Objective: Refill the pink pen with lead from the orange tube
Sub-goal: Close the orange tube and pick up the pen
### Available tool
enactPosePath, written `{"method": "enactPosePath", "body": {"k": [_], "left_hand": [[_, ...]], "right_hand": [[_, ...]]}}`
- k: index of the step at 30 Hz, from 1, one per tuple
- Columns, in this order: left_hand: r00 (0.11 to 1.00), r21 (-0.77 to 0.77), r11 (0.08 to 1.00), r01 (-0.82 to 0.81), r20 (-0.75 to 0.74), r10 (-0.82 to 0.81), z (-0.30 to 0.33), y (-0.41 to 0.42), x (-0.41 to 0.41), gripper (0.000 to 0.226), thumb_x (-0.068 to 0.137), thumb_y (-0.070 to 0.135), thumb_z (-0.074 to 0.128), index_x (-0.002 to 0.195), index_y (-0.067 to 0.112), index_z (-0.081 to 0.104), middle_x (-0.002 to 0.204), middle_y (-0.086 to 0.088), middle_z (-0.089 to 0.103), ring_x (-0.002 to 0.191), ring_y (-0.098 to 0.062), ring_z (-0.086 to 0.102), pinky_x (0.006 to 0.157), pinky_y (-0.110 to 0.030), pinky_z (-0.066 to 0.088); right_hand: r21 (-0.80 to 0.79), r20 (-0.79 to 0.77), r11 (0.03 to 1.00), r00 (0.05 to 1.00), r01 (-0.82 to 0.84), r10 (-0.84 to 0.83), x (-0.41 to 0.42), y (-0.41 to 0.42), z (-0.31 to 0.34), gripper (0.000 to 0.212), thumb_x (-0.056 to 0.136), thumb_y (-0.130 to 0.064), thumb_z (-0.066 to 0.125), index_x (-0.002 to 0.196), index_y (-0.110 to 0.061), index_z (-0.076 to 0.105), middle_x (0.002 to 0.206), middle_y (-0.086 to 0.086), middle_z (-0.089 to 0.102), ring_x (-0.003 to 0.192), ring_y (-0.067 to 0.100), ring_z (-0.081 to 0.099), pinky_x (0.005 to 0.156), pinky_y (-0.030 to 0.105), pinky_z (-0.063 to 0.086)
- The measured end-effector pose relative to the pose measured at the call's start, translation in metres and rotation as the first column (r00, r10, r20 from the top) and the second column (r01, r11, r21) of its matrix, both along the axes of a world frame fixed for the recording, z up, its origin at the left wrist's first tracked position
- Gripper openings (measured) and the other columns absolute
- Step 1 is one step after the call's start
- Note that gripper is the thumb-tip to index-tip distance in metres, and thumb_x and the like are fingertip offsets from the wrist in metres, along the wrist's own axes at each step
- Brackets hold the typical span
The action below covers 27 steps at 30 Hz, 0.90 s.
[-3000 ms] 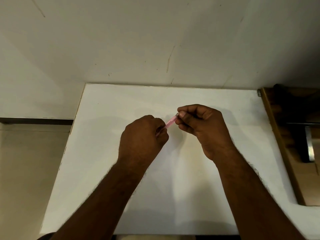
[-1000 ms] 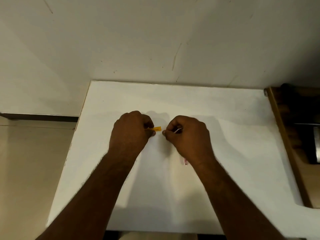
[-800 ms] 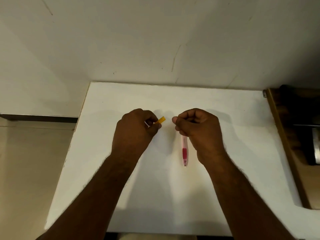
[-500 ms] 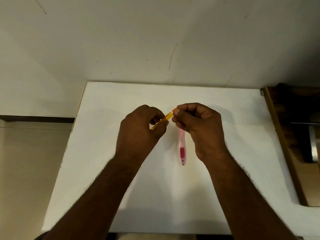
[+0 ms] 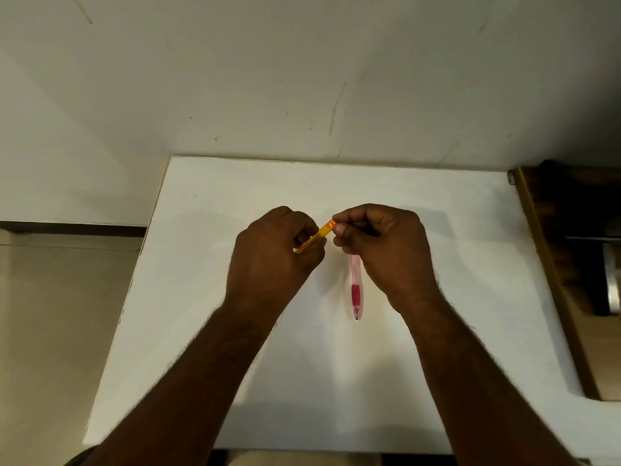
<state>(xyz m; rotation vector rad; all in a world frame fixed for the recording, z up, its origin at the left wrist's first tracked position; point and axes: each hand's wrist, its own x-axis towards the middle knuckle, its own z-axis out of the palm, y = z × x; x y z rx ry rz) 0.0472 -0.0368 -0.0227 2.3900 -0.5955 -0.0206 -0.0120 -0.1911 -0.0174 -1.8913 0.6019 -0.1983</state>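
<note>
My left hand [image 5: 272, 253] grips a small orange tube [image 5: 316, 236], which slants up to the right above the white table [image 5: 201, 297]. My right hand [image 5: 386, 250] pinches the tube's upper end [image 5: 330, 225] with thumb and forefinger. The pink pen [image 5: 355, 290] lies flat on the table under my right hand, its dark pink grip and tip pointing toward me. Its far end is hidden by my right hand.
A pale wall rises behind the table. A dark wooden piece of furniture [image 5: 571, 264] with a metal handle [image 5: 610, 284] stands against the table's right edge. Beige floor lies to the left.
The pink pen left my hands and now lies on the table. My left hand picked up the orange tube and raised it, and my right fingers closed on its end.
</note>
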Motion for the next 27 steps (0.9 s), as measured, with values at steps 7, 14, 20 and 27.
{"method": "enactPosePath", "body": {"k": [7,14,20,27], "left_hand": [[0.93,0.149,0.967,-0.208,-0.277,0.243,-0.008,-0.003,0.002,0.02,0.074,0.044,0.077,0.072,0.027,0.067,0.063,0.013,0.063,0.063,-0.008,0.062,0.054,-0.018,0.037],[0.908,0.329,0.922,-0.203,-0.289,0.303,-0.018,-0.002,0.004,0.034,0.074,0.053,0.077,0.07,0.021,0.069,0.069,0.005,0.069,0.067,-0.018,0.064,0.057,-0.023,0.037],[0.913,0.34,0.923,-0.179,-0.292,0.285,-0.015,-0.001,0.005,0.037,0.073,0.055,0.078,0.069,0.019,0.07,0.068,0.002,0.07,0.067,-0.018,0.066,0.057,-0.024,0.037],[0.925,0.317,0.932,-0.177,-0.269,0.267,-0.01,0.002,0.008,0.044,0.074,0.064,0.074,0.076,0.021,0.071,0.069,0.006,0.067,0.063,-0.013,0.06,0.056,-0.022,0.034]], "right_hand": [[-0.196,-0.082,0.98,0.997,-0.016,0.0,0.0,0.001,-0.005,0.022,0.093,-0.023,0.072,0.114,-0.028,0.075,0.101,-0.008,0.076,0.085,0.003,0.068,0.092,0.023,0.054],[-0.456,-0.361,0.875,0.933,-0.162,-0.016,-0.005,-0.001,-0.013,0.043,0.087,-0.042,0.075,0.125,-0.024,0.065,0.111,-0.002,0.074,0.1,0.02,0.07,0.087,0.03,0.049],[-0.398,-0.35,0.915,0.934,-0.074,-0.076,-0.003,0.001,-0.014,0.034,0.084,-0.03,0.076,0.117,-0.022,0.068,0.102,-0.004,0.074,0.097,0.02,0.07,0.085,0.028,0.05],[0.502,-0.017,0.853,0.988,0.144,-0.156,0.003,-0.003,0.004,0.016,0.097,-0.013,0.062,0.107,-0.018,0.074,0.095,0.003,0.077,0.09,0.02,0.073,0.077,0.033,0.062]]}}
